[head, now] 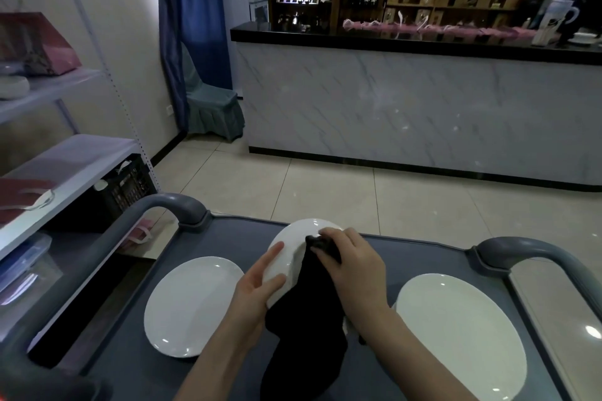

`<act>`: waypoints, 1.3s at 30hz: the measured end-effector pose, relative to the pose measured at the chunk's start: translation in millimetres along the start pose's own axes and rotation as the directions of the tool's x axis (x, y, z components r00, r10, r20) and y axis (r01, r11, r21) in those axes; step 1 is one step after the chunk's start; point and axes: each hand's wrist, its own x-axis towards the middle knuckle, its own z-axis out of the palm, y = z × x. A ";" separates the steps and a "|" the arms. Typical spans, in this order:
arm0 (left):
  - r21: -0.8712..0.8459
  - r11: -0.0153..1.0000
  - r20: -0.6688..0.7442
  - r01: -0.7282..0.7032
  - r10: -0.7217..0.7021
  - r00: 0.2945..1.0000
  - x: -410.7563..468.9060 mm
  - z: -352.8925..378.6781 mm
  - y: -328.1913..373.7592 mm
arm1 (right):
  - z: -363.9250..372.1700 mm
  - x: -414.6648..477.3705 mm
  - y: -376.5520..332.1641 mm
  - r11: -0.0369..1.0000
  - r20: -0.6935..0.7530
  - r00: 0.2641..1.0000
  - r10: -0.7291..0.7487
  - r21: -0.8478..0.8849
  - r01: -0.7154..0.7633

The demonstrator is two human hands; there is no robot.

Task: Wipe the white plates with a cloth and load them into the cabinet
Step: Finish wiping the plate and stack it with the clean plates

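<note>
Three white plates are on a grey cart (pixel 228 231). My left hand (pixel 260 283) grips the left rim of the middle plate (pixel 293 238), which is tilted up off the cart. My right hand (pixel 348 260) presses a black cloth (pixel 306 329) against that plate's face; the cloth hangs down over its lower part. A second plate (pixel 189 306) lies flat to the left, and a third plate (pixel 462 332) lies flat to the right.
The cart has grey handles at the left (pixel 172 205) and right (pixel 527 251). A white shelf rack (pixel 65 159) stands to the left with a black crate (pixel 127 185) under it. A marble-fronted counter (pixel 407 114) runs across the tiled floor ahead.
</note>
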 end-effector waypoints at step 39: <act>-0.209 0.978 0.021 -0.016 0.021 1.000 -4.7 5.8 13.8 | 39.3 -4.1 -1.8 0.997 0.315 0.947 -0.060 -0.022 0.070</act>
